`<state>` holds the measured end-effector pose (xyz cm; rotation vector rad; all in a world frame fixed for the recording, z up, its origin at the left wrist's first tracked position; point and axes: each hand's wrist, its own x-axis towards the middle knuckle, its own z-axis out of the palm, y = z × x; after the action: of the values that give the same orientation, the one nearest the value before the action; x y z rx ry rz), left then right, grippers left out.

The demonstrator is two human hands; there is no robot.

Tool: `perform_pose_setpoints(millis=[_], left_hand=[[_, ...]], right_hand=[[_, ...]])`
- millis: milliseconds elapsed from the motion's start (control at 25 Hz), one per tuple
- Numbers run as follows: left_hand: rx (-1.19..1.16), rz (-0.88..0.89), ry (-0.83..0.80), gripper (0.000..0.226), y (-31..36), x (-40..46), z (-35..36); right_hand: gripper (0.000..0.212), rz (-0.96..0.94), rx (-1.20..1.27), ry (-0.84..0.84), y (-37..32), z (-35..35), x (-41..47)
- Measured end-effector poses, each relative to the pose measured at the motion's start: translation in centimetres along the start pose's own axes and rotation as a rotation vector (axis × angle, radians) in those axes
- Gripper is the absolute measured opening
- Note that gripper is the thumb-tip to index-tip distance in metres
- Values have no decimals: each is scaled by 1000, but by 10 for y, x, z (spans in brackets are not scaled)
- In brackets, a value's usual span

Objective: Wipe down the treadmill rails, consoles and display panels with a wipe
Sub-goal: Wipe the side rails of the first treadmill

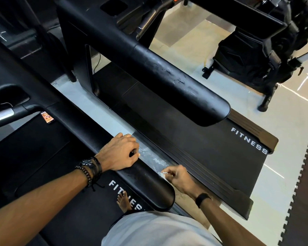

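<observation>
I stand on a black treadmill and look down at its right handrail (89,128), which runs from upper left to lower centre. My left hand (119,153) rests on top of the rail with its fingers curled over the far edge. My right hand (178,178) pinches a small crumpled white wipe (163,174) against the rail's outer side. Wet, whitish streaks (149,157) lie on the rail between my two hands.
A second treadmill stands to the right, with a smeared black handrail (176,82) and a deck marked FITNESS (249,141). A phone (47,118) lies by the near belt's front. My bare foot (124,201) is on the belt. Another black machine (256,55) stands upper right, and a foam mat (306,174) lies at the right edge.
</observation>
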<state>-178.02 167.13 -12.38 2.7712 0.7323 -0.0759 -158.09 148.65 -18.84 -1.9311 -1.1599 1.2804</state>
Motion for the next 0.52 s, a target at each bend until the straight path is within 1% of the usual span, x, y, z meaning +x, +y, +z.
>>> perform_pose_setpoints(millis=[120,240,320,400,520], left_hand=[[-3,-2,6,22,0,0,0],[11,-2,4,23,-1,0,1],[8,-7,3,24,-2,0,3],[9,-3,0,24,-3,1,2],[20,5,-10,23,-2,2,2]], right_hand=[[10,-95,-2,25,-33,14,18],[8,-229,25,76,-34,5,-10],[9,-225,40,101,-21,-2,-30],[12,-181,-16,114,-18,0,-21],[16,-224,-75,112,-50,16,7]])
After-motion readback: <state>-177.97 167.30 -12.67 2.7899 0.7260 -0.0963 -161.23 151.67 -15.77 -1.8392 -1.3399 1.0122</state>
